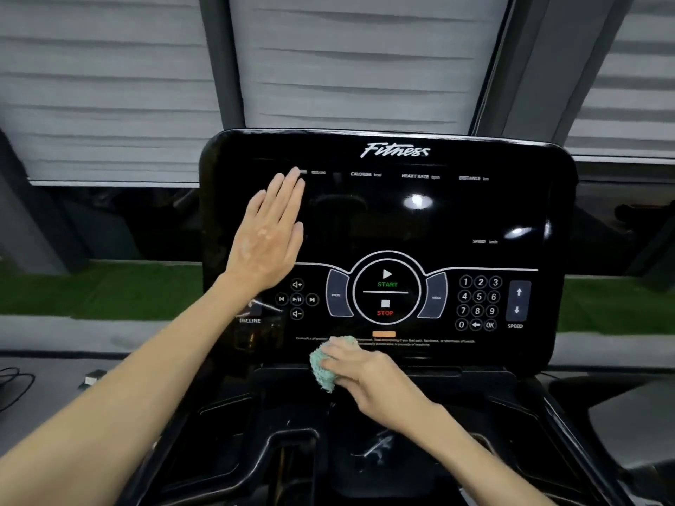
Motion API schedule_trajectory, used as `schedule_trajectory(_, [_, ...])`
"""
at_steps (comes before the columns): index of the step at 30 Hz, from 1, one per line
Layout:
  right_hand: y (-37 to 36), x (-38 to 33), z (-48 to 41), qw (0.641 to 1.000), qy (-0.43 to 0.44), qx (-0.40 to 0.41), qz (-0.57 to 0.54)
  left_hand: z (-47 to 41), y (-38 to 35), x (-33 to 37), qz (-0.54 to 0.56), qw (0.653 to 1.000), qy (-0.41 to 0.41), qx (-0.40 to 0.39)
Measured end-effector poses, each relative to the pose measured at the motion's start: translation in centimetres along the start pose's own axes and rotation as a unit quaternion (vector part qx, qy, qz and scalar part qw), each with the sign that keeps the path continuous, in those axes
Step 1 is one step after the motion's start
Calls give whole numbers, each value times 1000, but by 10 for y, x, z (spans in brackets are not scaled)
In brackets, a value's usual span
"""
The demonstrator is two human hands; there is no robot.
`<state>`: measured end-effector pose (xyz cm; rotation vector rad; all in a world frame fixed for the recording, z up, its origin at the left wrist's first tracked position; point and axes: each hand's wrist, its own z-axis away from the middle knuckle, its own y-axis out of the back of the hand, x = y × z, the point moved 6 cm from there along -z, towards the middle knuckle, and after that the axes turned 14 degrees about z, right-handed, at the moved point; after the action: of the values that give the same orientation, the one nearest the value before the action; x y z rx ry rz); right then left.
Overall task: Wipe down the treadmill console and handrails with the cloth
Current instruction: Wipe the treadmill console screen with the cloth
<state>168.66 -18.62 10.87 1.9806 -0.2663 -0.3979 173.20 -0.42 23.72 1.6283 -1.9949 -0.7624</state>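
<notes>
Cloth at lower edge of treadmill console, below STOP btn.
L hand: flat on upper-left panel, fingers straight, together, holds nothing. R hand: fingers curled round cloth.

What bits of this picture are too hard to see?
Head view:
1. Tiny white warning print on the glossy black console: blurred, partly under the fluffy green cloth and right hand.
2. Buttons above the INCLINE label: behind the left forearm.
3. First readout label: partly under fingertips of the left hand.
</notes>
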Motion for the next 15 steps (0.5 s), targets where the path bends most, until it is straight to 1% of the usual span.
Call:
schedule_trajectory(1, [-3, -3, 4, 1000, 22, -2, 15, 3, 0, -5, -6, 1000, -2, -6])
schedule_trajectory(3, [-4, 1, 14, 999, 33, -1, 16, 9, 0, -11, -13, 1000, -12, -15])
schedule_trajectory(7, [10, 9, 20, 999, 7, 34, 21, 13, 1, -14, -13, 999, -27, -17])
schedule_trajectory(11, [6, -12, -3, 999, 5, 53, -4, 13, 1, -14, -9, 999, -32, -14])
schedule_trajectory(13, [5, -28, -15, 996, 5, 83, -13, 13, 1, -15, -6, 999, -35, -11])
schedule_trajectory(15, [6, -39, -25, 991, -13, 127, -33, 13, 1, -15, -5, 999, -36, -9])
